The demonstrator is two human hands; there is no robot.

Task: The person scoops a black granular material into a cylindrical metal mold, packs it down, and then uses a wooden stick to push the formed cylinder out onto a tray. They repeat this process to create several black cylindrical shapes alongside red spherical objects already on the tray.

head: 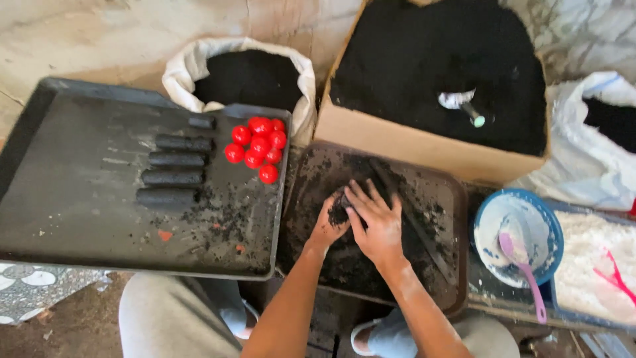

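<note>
Pressing our left hand (329, 222) and right hand (376, 222) together around a clump of black paste (340, 212), we held it over the brown tray (437, 199), at three o'clock from the finished rolls (173, 169). It looked soft, crumbly and light, best cupped from both sides.

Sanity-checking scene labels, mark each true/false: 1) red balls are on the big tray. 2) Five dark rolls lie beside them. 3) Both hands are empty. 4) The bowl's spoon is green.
1) True: the red balls sit on the big tray.
2) True: five dark rolls, left of the balls.
3) False: the left hand and right hand press a dark clump.
4) False: the spoon in the bowl is pink.
</note>
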